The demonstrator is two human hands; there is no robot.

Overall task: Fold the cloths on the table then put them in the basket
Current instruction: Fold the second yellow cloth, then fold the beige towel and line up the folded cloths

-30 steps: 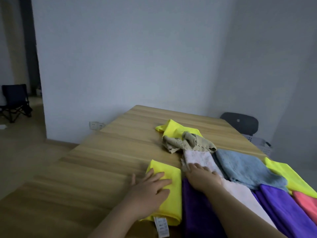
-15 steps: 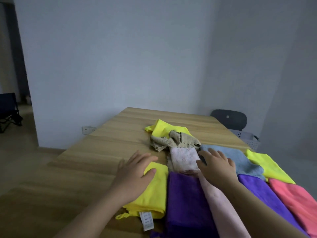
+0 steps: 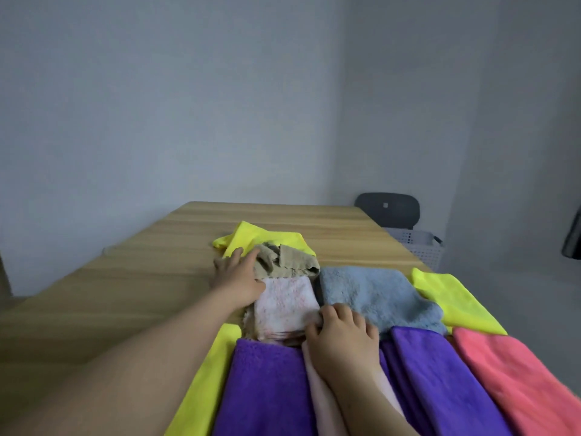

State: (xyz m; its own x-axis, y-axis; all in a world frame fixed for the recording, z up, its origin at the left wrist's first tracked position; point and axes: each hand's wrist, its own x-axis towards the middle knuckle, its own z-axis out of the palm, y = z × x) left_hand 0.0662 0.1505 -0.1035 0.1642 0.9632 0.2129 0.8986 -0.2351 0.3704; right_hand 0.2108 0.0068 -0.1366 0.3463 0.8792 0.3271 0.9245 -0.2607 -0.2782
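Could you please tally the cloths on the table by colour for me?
Yellow cloths: 3
Purple cloths: 2
Beige cloth: 1
Pale pink-white cloth: 1
Blue cloth: 1
Coral cloth: 1
Total: 9

The table (image 3: pixel 141 294) hides half the basket (image 3: pixel 421 247) (far right).

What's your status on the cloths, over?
Left hand on beige cloth. Right hand grips white cloth. Basket beyond table far corner. Blue cloth crowds alongside.
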